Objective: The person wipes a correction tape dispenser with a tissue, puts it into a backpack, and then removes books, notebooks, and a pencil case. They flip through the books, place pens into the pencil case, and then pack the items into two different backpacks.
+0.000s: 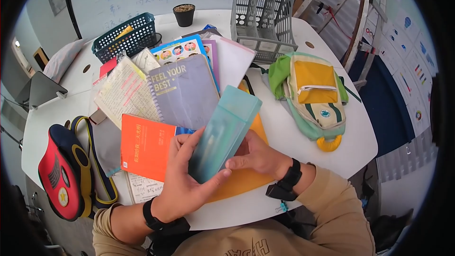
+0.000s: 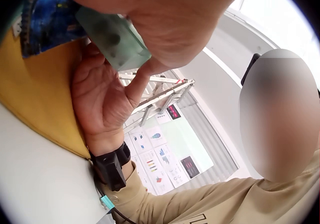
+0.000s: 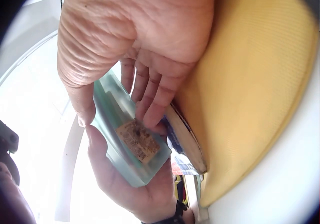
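Both hands hold a translucent teal pencil case above the front of the table, tilted with its far end up and to the right. My left hand grips its left side, fingers behind and thumb along the near end. On the other side my right hand holds the case between the thumb in front and fingers behind it. Blurry items show through the plastic, and the right wrist view shows a brownish label on the case. Below lie an orange book and a yellow bag or folder.
A spiral notebook tops a spread of books and papers. At the back stand a teal basket, a potted plant and a grey file rack. A green-yellow backpack lies right; a red-navy bag sits left.
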### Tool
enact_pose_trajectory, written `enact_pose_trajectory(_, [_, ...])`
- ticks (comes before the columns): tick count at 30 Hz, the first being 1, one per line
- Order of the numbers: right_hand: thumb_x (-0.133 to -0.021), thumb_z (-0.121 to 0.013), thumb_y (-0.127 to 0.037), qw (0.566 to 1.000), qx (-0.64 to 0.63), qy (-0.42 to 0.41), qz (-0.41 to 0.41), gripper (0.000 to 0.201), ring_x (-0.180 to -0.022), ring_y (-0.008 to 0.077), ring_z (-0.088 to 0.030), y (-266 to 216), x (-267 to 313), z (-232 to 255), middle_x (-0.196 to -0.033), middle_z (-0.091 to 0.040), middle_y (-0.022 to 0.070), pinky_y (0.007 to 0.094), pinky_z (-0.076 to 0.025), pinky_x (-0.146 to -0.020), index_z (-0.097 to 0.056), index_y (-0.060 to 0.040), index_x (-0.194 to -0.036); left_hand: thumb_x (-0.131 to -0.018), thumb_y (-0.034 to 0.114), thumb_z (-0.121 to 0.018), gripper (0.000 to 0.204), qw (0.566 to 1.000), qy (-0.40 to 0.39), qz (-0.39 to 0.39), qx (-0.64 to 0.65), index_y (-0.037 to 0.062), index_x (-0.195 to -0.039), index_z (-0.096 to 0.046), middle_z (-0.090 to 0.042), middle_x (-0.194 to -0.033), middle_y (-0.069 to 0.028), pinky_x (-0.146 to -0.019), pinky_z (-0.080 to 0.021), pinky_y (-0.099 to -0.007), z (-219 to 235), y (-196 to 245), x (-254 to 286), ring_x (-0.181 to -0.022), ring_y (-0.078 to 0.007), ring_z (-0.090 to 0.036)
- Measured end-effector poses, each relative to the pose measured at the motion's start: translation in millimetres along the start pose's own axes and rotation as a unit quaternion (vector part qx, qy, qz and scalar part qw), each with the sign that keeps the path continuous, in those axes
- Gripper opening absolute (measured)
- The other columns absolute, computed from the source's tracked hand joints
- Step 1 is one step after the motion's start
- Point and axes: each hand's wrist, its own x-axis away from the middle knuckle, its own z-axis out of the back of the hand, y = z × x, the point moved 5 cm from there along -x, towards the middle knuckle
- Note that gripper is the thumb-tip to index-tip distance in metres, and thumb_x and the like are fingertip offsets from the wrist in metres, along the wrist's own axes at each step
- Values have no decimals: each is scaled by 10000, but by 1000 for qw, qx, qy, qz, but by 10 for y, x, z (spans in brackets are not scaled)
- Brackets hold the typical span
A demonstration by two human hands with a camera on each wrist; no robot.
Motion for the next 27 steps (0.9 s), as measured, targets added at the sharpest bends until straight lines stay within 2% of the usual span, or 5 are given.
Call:
enact_pose_trajectory(8, [-1032, -905, -133, 1000, 5, -12, 6, 752, -1492, 264, -646, -1, -3, 1, -1595, -666, 126, 460, -519, -1273, -515, -32, -1667, -864, 184, -989, 912, 1000, -4, -14, 9, -39, -1629, -546, -538, -1290, -138, -1069, -474, -402, 10, -61, -24, -1204, -264, -543])
enact_pose_trajectory(14, [-1036, -893, -118, 1000, -11, -16, 17, 778, -1525, 273, -622, -16, -7, -10, -1654, -632, 140, 468, -496, -1298, -494, -29, -1698, -887, 172, -989, 906, 1000, -6, 4, 7, -27, -1617, -490, -585, -1403, -116, -1142, -503, -403, 41, -49, -44, -1309, -222, -599])
enact_pose_trajectory(17, [-1038, -891, -120, 1000, -6, -21, 22, 778, -1532, 274, -617, -19, -9, -11, -1664, -627, 139, 473, -487, -1307, -496, -34, -1703, -871, 168, -1005, 875, 1000, 4, -2, 9, -11, -1555, -490, -599, -1407, -119, -1121, -518, -397, 26, -50, -35, -1293, -214, -612])
enact_pose_trajectory(20, [-1036, -893, -120, 999, 6, -30, 28, 774, -1534, 271, -615, -11, -7, -1, -1664, -628, 137, 476, -485, -1307, -503, -33, -1698, -815, 195, -1013, 784, 999, 26, -32, -30, -30, -1425, -574, -630, -1294, -137, -995, -536, -402, 55, -14, -64, -1136, -250, -612])
enact_pose_trajectory(27, [-1025, -904, -101, 1000, -3, -31, -6, 831, -1544, 265, -607, 10, 25, 7, -1679, -612, 123, 479, -495, -1301, -463, -58, -1727, -800, 190, -1016, 796, 1000, 0, -22, -14, -13, -1410, -547, -613, -1285, -122, -1012, -529, -383, 66, -42, -88, -1136, -219, -601])
